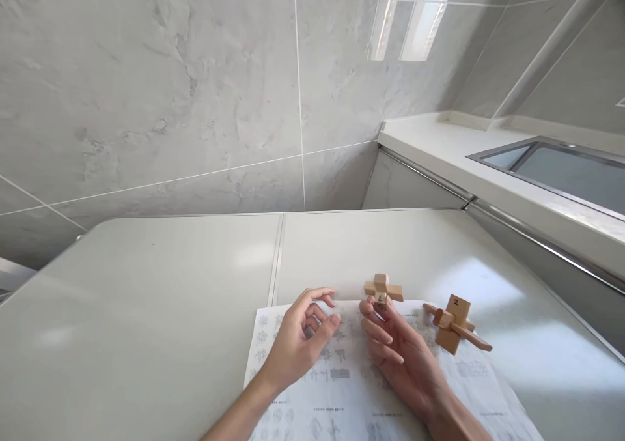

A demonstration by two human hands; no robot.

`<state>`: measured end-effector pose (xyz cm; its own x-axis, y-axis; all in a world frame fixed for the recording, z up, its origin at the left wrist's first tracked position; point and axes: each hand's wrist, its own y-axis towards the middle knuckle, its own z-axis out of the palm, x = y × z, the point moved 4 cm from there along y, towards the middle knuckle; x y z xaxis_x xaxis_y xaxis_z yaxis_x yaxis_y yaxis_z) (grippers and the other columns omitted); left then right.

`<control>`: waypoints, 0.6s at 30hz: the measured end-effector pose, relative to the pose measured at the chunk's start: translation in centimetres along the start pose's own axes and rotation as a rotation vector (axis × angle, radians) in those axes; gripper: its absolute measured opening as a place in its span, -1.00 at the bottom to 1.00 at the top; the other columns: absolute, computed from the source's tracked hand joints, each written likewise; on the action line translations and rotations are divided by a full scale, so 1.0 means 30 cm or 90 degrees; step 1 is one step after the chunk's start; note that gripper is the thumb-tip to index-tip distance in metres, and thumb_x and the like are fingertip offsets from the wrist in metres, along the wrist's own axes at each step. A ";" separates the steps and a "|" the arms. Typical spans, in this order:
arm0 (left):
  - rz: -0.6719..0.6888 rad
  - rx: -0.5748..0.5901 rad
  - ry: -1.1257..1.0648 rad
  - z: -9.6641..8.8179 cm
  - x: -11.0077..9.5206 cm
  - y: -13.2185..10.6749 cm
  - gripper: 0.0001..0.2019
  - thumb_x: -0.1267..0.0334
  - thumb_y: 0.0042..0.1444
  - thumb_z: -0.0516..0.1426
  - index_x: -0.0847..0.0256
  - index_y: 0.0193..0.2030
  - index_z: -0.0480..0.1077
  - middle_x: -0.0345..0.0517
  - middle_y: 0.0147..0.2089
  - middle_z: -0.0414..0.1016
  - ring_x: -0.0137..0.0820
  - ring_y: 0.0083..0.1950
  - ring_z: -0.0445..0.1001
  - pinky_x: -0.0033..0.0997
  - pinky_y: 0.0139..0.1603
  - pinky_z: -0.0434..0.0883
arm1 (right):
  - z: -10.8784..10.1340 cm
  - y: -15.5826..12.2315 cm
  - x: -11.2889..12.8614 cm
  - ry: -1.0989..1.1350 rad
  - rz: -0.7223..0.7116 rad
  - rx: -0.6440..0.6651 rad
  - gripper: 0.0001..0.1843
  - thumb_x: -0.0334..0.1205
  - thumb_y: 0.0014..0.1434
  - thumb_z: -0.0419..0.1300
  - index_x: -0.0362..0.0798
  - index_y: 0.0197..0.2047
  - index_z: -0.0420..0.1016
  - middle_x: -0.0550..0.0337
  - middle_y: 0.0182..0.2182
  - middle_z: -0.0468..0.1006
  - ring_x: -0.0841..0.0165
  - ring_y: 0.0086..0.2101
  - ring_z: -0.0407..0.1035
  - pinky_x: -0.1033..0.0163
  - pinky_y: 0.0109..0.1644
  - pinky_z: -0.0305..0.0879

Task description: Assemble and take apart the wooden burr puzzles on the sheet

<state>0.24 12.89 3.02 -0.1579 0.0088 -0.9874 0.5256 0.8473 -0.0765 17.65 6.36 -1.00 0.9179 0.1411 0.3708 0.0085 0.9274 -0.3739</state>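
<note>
My right hand (407, 356) pinches a small wooden burr puzzle (381, 286) between thumb and fingertips, by one block end that bears a handwritten mark. Its crossed blocks point up and to both sides, above the far edge of a printed sheet (312, 389). Over the left part of that paper, my left hand (307, 333) hovers with curled fingers and thumb apart, nothing between them. A second wooden puzzle (454, 324), with a flat plate marked "2" and rounded sticks through it, rests to the right of my right hand, partly over the sheet's edge.
The white table (161, 337) has a seam (276, 258) running away from me. Grey wall tiles (195, 102) rise behind it. On the right stands a white counter (424, 138) with a metal-framed sink (561, 161) and a metal rail below its edge.
</note>
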 end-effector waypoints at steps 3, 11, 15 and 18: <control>0.004 0.012 0.025 0.004 -0.001 0.001 -0.67 -0.03 0.43 0.20 0.05 0.20 0.47 -0.03 0.09 0.49 -0.41 -0.22 0.46 -0.38 -0.22 0.43 | -0.009 0.005 0.014 0.057 -0.034 -0.007 -0.71 -0.10 0.30 0.50 -0.02 -0.08 0.52 0.28 -0.28 0.52 0.61 -0.59 0.13 0.57 -0.69 0.24; 0.006 0.023 0.037 0.005 0.012 0.001 -0.72 0.03 0.44 0.18 0.05 0.18 0.45 -0.06 0.07 0.51 -0.42 -0.23 0.45 -0.40 -0.24 0.42 | -0.032 0.014 0.060 0.158 -0.092 -0.007 -0.68 -0.19 0.30 0.50 0.03 -0.04 0.45 0.31 -0.30 0.47 0.62 -0.60 0.19 0.57 -0.64 0.34; 0.002 0.028 0.040 0.008 0.013 0.002 -0.73 0.03 0.45 0.17 0.05 0.17 0.44 -0.07 0.07 0.50 -0.42 -0.24 0.46 -0.42 -0.26 0.41 | -0.045 0.019 0.080 0.145 -0.118 -0.027 -0.69 -0.18 0.30 0.48 0.04 -0.03 0.45 0.28 -0.29 0.48 0.59 -0.58 0.22 0.56 -0.62 0.36; 0.005 0.026 0.042 0.010 0.012 0.003 -0.73 0.04 0.45 0.17 0.06 0.17 0.45 -0.07 0.05 0.51 -0.42 -0.25 0.46 -0.42 -0.28 0.40 | -0.045 0.019 0.076 0.114 -0.115 -0.037 -0.69 -0.12 0.30 0.48 0.07 -0.02 0.47 0.28 -0.30 0.49 0.58 -0.58 0.22 0.55 -0.62 0.35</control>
<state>0.47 12.81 2.62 -0.2082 0.0518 -0.9767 0.5600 0.8250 -0.0756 20.28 6.74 -1.51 0.9551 -0.0928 0.2812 0.1960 0.9101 -0.3652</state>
